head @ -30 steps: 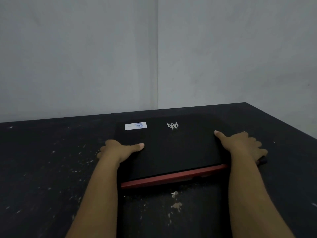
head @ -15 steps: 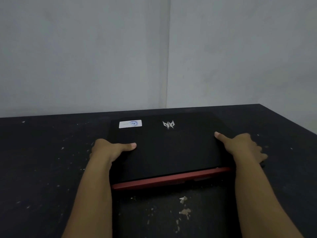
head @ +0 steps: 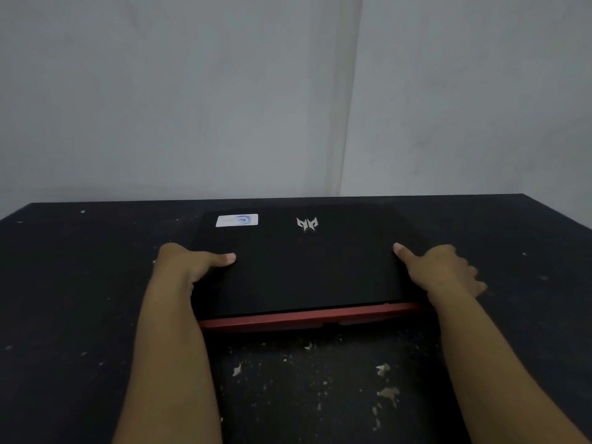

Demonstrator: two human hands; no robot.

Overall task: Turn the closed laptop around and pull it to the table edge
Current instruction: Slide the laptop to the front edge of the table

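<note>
A closed black laptop (head: 307, 267) lies flat on the dark table (head: 80, 299), with a red strip along its near edge, a silver logo and a white sticker near its far edge. My left hand (head: 189, 264) grips the laptop's left side, thumb resting on the lid. My right hand (head: 439, 270) grips the right side the same way, thumb on the lid and fingers curled down past the edge. Both forearms reach in from the bottom of the view.
The tabletop is black and scuffed, with pale chipped patches (head: 387, 392) in front of the laptop. Grey walls meet in a corner (head: 349, 123) right behind the table's far edge. The table's right edge (head: 557, 213) runs back on the far right.
The laptop has turned slightly, so its red near edge now runs almost level across the view instead of slanting. Both hands keep the same hold on its sides.
</note>
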